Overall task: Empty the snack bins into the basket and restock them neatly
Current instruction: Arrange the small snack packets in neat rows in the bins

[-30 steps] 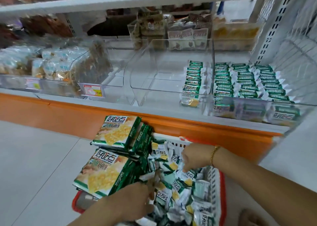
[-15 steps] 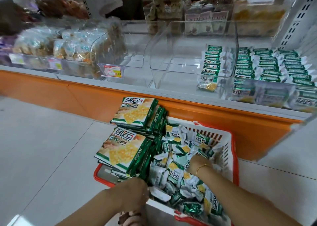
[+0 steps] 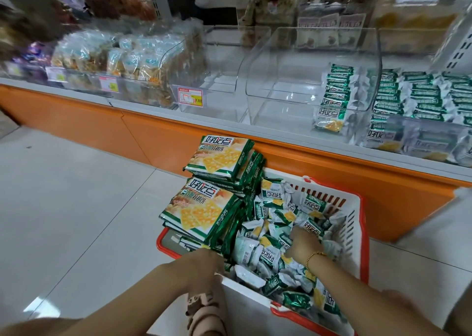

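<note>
Basket [image 3: 356,223], two cracker stacks [image 3: 204,213], two hands [image 3: 302,243]

**BASKET AND SHELF: POSITIONS**

The basket [image 3: 353,218] stands on the floor [image 3: 76,208], directly in front of the shelf ledge [image 3: 143,106]. Two stacks of large packs [image 3: 201,213] occupy its left half, one behind the other. Loose small packets [image 3: 270,256] fill its right half.

Behind and above the basket, on the ledge, sits a clear bin [image 3: 293,80] with one row of packets [image 3: 334,93] against its right wall. Right of that bin — a full bin [image 3: 421,93] holding several rows. Left of it — a second clear bin [image 3: 217,67] with a price tag [image 3: 190,97] on its front, then bins of bagged snacks [image 3: 122,60].
</note>
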Demonstrator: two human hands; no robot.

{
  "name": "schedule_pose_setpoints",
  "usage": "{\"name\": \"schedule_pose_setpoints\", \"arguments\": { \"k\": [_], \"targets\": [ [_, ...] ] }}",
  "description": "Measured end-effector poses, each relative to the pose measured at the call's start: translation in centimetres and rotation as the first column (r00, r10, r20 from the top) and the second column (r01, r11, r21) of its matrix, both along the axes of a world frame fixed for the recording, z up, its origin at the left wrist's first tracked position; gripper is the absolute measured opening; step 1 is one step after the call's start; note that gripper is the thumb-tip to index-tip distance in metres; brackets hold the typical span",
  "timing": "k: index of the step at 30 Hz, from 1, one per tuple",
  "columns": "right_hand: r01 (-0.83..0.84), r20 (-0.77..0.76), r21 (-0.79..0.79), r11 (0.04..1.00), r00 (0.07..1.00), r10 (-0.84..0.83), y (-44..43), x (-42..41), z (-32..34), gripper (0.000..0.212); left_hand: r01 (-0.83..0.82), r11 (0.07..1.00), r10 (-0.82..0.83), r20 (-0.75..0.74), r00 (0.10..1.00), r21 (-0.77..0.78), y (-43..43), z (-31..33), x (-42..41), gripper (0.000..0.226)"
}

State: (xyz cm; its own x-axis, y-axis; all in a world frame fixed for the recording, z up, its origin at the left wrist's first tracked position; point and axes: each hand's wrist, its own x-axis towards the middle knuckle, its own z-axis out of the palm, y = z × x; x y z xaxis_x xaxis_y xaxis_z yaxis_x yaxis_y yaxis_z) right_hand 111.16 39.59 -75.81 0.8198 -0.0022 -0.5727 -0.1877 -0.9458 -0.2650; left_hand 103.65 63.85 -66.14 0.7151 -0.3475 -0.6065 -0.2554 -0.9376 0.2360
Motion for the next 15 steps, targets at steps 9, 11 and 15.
{"name": "schedule_pose_setpoints", "arguments": {
  "k": [9, 11, 15],
  "targets": [
    [-0.179, 0.058, 0.018, 0.984, 0.982, 0.178, 0.5, 3.6, 6.2, 0.034, -0.116, 0.993, 0.115, 0.039, 0.993, 0.016, 2.8, -0.2, 0.1, 0.031],
    [-0.280, -0.031, 0.095, 0.955, 0.958, 0.284, 2.0, 3.5, 6.4, 0.057, -0.121, 0.992, 0.121, 0.037, 0.992, 0.023, 3.0, -0.2, 0.1, 0.033],
    [-0.380, -0.174, 0.166, 0.910, 0.897, 0.406, 3.5, 3.0, 4.9, 0.075, -0.125, 0.990, 0.124, 0.026, 0.992, 0.057, 3.2, -0.5, 0.2, 0.034]
  ]
}}
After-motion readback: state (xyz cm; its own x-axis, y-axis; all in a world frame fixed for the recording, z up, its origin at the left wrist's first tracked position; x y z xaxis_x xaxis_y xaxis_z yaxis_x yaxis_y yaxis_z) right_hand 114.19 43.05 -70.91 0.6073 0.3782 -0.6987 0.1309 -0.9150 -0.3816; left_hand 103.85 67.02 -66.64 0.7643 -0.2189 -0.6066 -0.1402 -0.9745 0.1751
